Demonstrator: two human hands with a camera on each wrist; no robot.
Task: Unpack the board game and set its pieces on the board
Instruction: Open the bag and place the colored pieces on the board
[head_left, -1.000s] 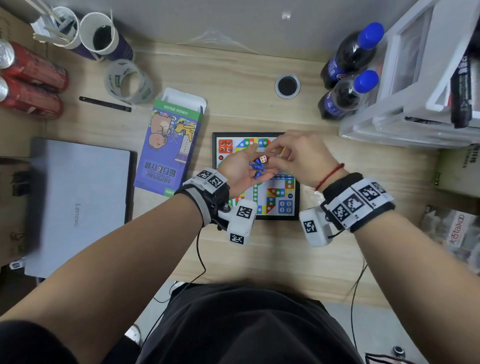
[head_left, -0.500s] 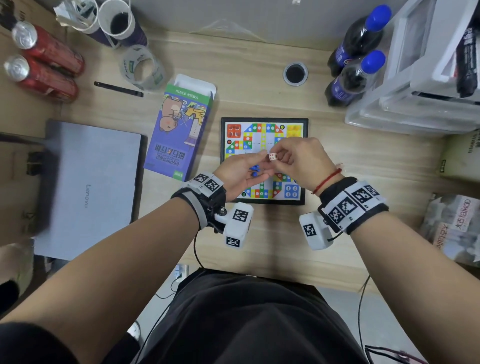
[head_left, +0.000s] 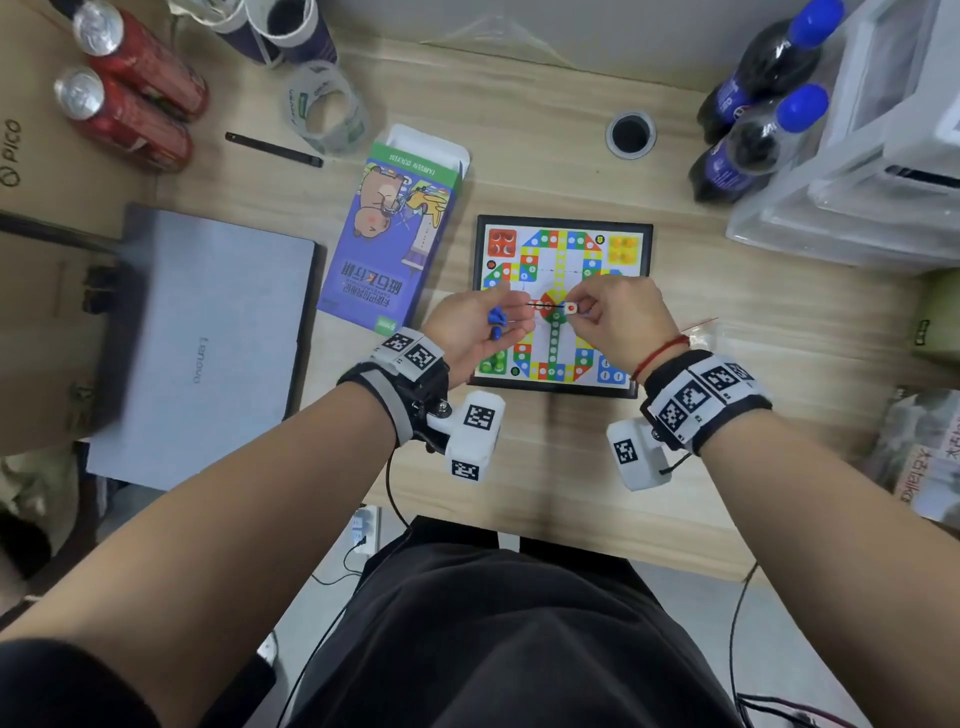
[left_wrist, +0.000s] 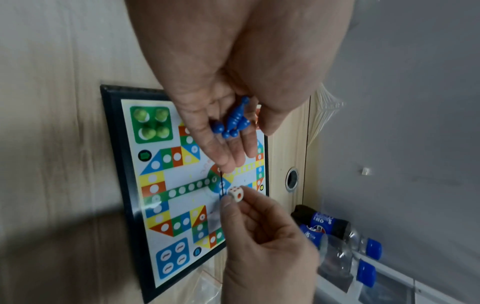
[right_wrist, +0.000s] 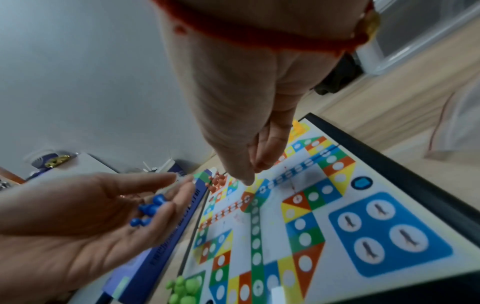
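Observation:
The colourful ludo board lies flat on the wooden desk. Green pawns, red pawns and yellow pawns stand in their corner squares; the blue corner square holds none. My left hand hovers palm up over the board's left side, fingers nearly straight, carrying several blue pawns. My right hand hangs above the board's centre and pinches a white die between thumb and forefinger. In the right wrist view the die is hidden behind the fingers.
The purple game box lies open left of the board, a closed laptop farther left. Cola bottles and plastic drawers stand at back right. Red cans, a tape roll and a pen are at back left.
My right hand has lifted the die off my left palm and drawn it to the right. The hands have come apart, and the blue pawns remain on the left palm.

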